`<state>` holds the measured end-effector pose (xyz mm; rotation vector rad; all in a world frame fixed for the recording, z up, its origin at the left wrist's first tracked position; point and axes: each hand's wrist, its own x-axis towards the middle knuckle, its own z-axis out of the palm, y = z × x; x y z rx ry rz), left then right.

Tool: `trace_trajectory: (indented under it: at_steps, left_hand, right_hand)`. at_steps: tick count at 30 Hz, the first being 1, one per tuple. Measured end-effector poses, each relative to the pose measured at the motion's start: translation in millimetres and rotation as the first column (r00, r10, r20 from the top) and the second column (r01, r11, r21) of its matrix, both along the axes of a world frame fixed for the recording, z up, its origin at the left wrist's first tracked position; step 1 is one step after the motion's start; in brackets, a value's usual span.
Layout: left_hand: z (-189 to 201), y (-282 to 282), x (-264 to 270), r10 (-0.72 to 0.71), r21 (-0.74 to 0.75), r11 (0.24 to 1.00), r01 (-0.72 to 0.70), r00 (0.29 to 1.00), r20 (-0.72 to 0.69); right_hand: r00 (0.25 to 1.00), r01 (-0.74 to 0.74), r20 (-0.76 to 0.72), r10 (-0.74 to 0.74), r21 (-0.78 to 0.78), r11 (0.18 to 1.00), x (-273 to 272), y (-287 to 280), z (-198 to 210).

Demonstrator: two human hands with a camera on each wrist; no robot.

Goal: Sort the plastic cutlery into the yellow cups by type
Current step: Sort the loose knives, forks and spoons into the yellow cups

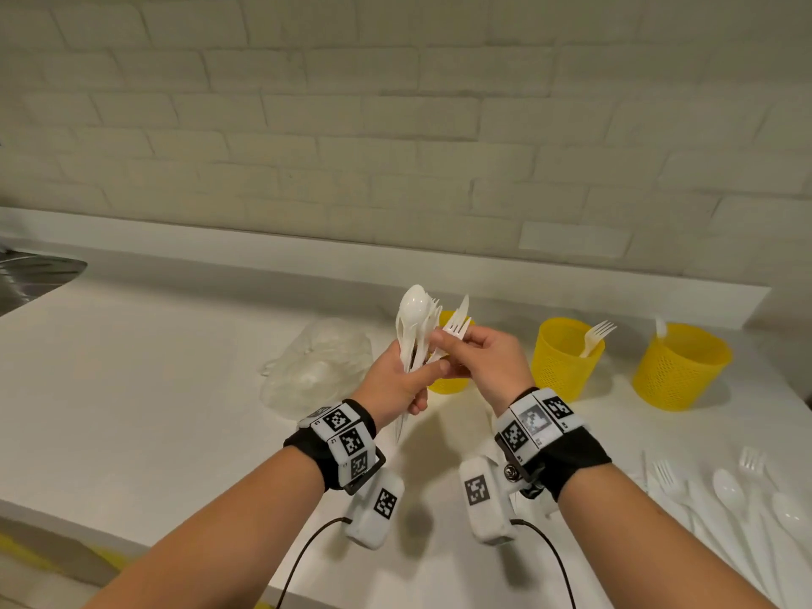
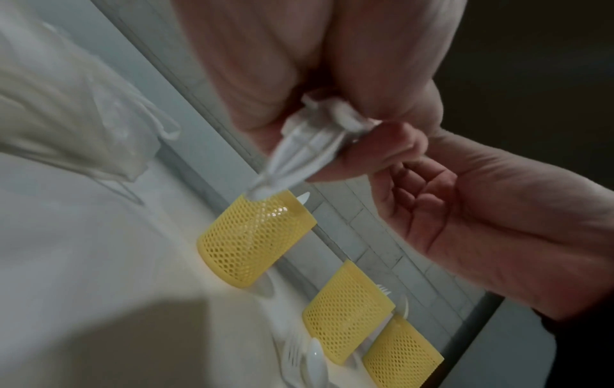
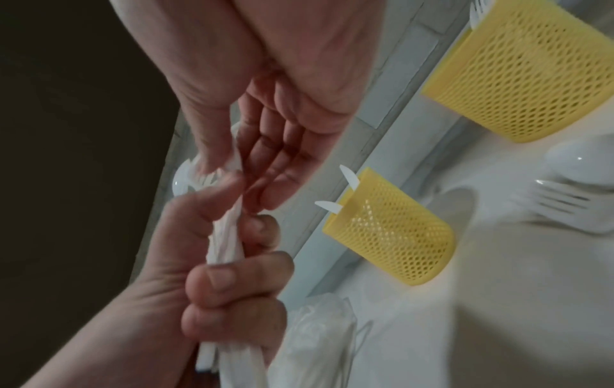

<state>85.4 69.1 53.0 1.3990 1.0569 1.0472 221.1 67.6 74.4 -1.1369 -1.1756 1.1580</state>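
Note:
My left hand (image 1: 395,375) grips a bundle of white plastic cutlery (image 1: 413,318) upright above the counter, a spoon bowl on top. Its handles show below the fist in the left wrist view (image 2: 299,157). My right hand (image 1: 479,353) pinches a fork (image 1: 457,329) at the bundle's right side, just under its tines. Three yellow mesh cups stand behind. The left cup (image 1: 448,384) is partly hidden by my hands, and knife tips stick out of it (image 3: 388,236). The middle cup (image 1: 567,358) holds a fork. The right cup (image 1: 681,367) holds a white handle.
Loose forks and spoons (image 1: 725,490) lie on the white counter (image 1: 175,389) at the near right. A crumpled clear plastic bag (image 1: 316,367) sits left of the cups. A steel sink (image 1: 30,274) is at the far left, and a brick wall runs behind.

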Motion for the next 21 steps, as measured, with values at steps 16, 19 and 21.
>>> trace_trajectory:
  at_steps: [16, 19, 21]
  left_hand:
    - [-3, 6, 5, -0.062, 0.039, 0.997, 0.062, 0.998, -0.004]
    - [-2, 7, 3, -0.039, -0.004, 0.999, 0.039, 0.999, 0.003]
    - [-2, 11, 2, -0.012, -0.037, 0.999, 0.012, 1.0, 0.011]
  right_hand:
    - [0.987, 0.043, 0.147, -0.06, 0.115, 0.992, -1, 14, -4]
    - [0.99, 0.102, 0.081, -0.114, 0.14, 0.985, 3, 18, 2]
    - [0.985, 0.153, 0.056, -0.165, 0.176, 0.972, 8, 21, 10]
